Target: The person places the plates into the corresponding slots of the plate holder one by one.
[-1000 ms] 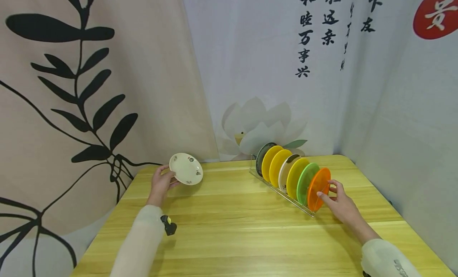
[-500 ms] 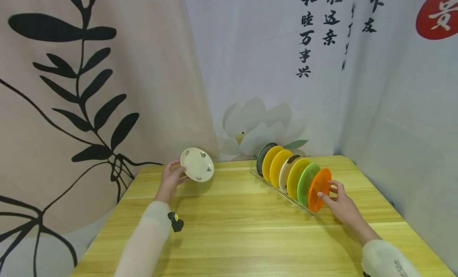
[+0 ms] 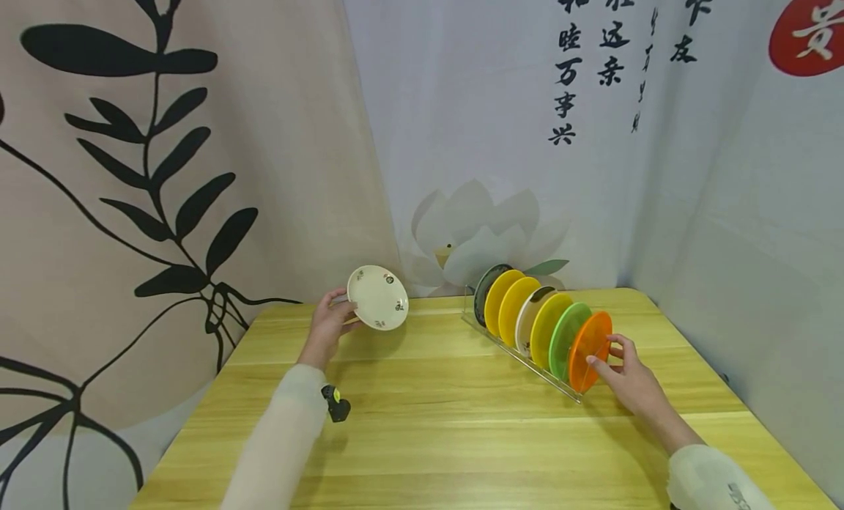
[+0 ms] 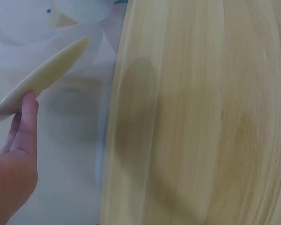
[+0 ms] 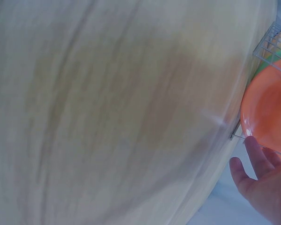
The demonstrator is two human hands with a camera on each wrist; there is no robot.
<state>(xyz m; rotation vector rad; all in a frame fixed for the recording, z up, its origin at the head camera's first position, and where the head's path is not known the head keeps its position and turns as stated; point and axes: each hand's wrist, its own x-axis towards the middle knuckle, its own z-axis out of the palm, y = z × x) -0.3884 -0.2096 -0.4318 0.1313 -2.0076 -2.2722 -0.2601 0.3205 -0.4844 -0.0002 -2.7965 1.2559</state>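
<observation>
My left hand [image 3: 330, 325] grips the near-left rim of a white plate [image 3: 378, 297] with small dark motifs. In the head view it holds the plate tilted above the back of the table; the left wrist view shows the plate [image 4: 47, 75] nearly edge-on. Toward the right stands a wire dish rack [image 3: 527, 361] with several plates upright in a row. My right hand [image 3: 629, 378] holds the rack's near end, fingers against the end wire beside the orange plate [image 3: 587, 352]. In the right wrist view, a fingertip meets that wire in front of the orange plate [image 5: 271, 108].
Behind the orange plate come a green plate [image 3: 568, 339], several yellow plates [image 3: 519, 305], a white plate [image 3: 527, 323] and a dark patterned plate [image 3: 484, 294]. Printed curtains [image 3: 461, 114] hang behind and beside the wooden table [image 3: 428, 437].
The left hand has carried the white plate to the right and slightly upward, toward the rack. The right hand stays at the rack's near end.
</observation>
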